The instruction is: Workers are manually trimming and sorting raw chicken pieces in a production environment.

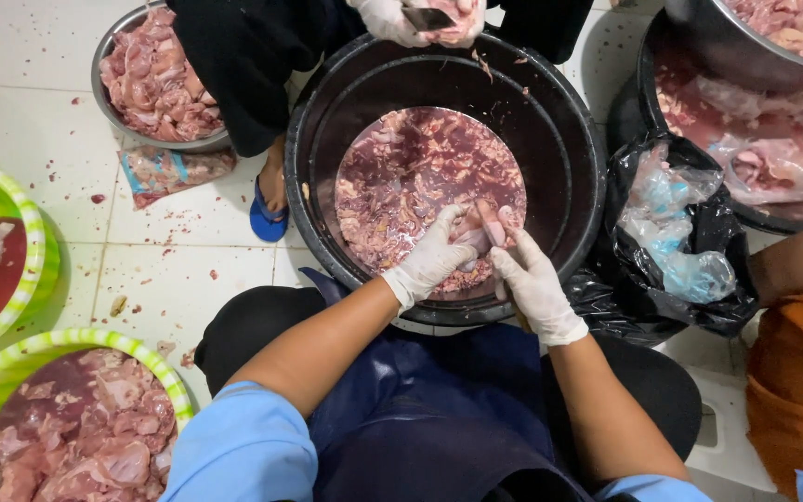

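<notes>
Meat piece (472,238) sits pinched in my left hand (434,257) over the near edge of the black tub (569,139). My right hand (532,284) grasps a knife (493,232) against it, above the pinkish water (420,177).

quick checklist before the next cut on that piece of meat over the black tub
1. Left hand gripping the meat piece: ok, gloved fingers wrap it.
2. Right hand gripping the knife: ok, though the blade is mostly hidden.
3. Left fingers clear of the edge: cannot tell.
4. Work held over the black tub: ok.
5. Gloves intact: ok, no tears visible.
6. Other person's hands clear: ok, at the far rim.
</notes>
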